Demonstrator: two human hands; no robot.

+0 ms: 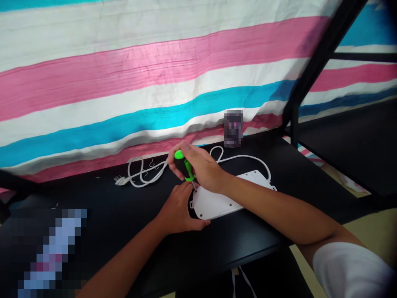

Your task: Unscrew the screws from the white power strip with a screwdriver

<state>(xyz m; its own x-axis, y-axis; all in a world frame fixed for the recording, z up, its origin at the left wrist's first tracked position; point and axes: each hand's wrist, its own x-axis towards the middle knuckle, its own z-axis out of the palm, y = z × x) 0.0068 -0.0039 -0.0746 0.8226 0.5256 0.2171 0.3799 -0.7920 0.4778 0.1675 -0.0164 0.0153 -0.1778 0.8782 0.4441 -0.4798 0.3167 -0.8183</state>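
A white power strip lies face down on the black table, its back with small screw holes facing up. My right hand is shut on a green and black screwdriver, held upright with its tip at the strip's near left corner. My left hand grips that left end of the strip and presses it to the table. The strip's white cable runs off in loops toward the far left and ends in a plug.
A pink, white and blue striped cloth hangs right behind the table. A small blurred box stands at the cloth's foot. A black metal frame rises at the right, with a second black surface beyond. A blurred object lies near left.
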